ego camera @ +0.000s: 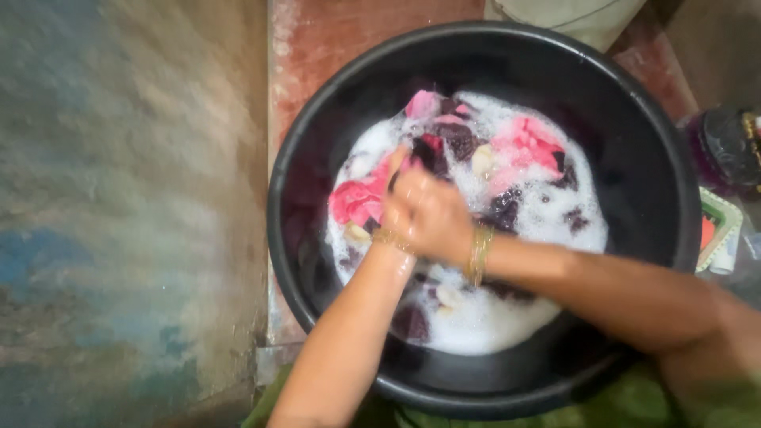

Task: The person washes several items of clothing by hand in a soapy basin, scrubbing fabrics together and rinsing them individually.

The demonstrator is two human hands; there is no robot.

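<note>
We see our left hand (400, 198) and right hand (436, 222) pressed together, gripping pink cloth (361, 198) over foamy water in a black tub (293, 158). Gold bangles (479, 254) ring the right wrist. A dark bottle (725, 147) stands just beside the tub.

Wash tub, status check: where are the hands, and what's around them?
Both hands, left hand and right hand, clasped together on the pink cloth. Cloth half sunk in suds in the black tub. Nothing blocking; bottle beside tub.
</note>
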